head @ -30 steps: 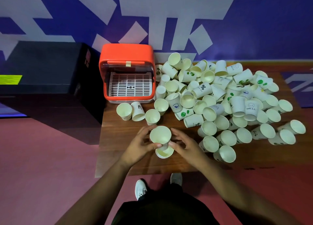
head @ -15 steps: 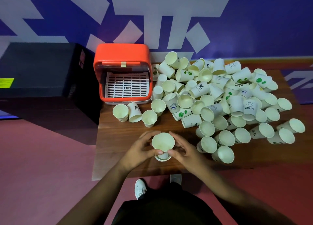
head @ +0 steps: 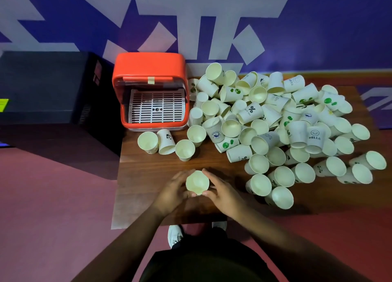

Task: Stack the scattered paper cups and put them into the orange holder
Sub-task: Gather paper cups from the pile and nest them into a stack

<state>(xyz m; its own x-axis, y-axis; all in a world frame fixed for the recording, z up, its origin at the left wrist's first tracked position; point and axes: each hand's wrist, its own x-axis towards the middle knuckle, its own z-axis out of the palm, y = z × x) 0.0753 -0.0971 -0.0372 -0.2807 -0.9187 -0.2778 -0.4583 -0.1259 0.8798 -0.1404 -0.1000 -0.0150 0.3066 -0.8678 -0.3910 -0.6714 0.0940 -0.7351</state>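
On my feed both forearms angled in from 6 o'clock. Left hand [head: 172,191] and right hand [head: 222,193] had their fingers curled around one upright paper cup [head: 197,183], at the table's [head: 148,175] near edge. The orange holder [head: 148,66] sat at 11 o'clock and the loose cup pile [head: 275,122] at 2.

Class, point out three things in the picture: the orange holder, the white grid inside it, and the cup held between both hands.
orange holder [head: 148,66], head view, on its top shell.
white grid [head: 157,108], head view, on its slatted middle.
held cup [head: 197,182], head view, inside its open mouth.
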